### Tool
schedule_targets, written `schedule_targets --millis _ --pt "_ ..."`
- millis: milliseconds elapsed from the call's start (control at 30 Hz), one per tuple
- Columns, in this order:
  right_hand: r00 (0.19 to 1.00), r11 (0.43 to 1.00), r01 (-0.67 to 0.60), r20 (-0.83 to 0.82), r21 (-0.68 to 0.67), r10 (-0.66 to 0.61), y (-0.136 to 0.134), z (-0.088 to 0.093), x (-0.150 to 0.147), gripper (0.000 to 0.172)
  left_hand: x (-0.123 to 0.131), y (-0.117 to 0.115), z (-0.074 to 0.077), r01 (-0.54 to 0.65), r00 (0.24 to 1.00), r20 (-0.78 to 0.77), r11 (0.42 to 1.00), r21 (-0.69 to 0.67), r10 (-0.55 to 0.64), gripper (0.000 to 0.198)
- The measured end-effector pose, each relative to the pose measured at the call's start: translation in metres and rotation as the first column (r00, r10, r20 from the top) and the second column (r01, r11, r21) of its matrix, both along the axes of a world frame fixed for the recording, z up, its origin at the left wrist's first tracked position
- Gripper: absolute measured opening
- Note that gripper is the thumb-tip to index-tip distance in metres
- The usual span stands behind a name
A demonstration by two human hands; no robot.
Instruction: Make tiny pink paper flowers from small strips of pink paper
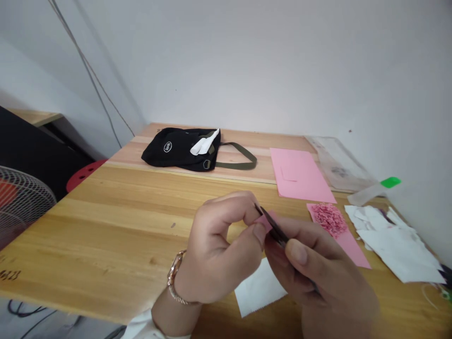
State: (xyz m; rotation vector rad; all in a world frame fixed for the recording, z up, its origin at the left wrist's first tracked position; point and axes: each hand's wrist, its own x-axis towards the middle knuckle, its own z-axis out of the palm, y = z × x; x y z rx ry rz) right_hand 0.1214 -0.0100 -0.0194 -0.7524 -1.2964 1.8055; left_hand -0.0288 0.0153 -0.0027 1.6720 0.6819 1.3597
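My left hand (219, 249) is held over the wooden table (106, 221), fingers pinched on a small pink paper piece (264, 220). A gold bracelet sits on that wrist. My right hand (318, 273) is closed around thin black tweezers (273, 227), whose tips meet the pink piece between both hands. Under the hands lies a white paper slip (259, 289). To the right sits a pink strip (348, 242) carrying a heap of tiny pink curled bits (329, 219).
A black bag (180, 148) with an olive strap and white paper lies at the back. A pink sheet (300, 174), white paper scraps (399, 240), a clear sleeve and a green-capped item (390, 182) are at the right. A fan (17, 202) stands off the left edge.
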Motion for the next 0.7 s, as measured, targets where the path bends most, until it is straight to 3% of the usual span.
schedule_targets --millis 700 --pt "0.997 1.0 -0.012 -0.079 -0.026 0.009 0.0001 0.0012 -0.0014 0.03 0.0027 -0.0017 -0.0043 0.023 0.997 0.069 0.999 -0.039 -0.02 0.023"
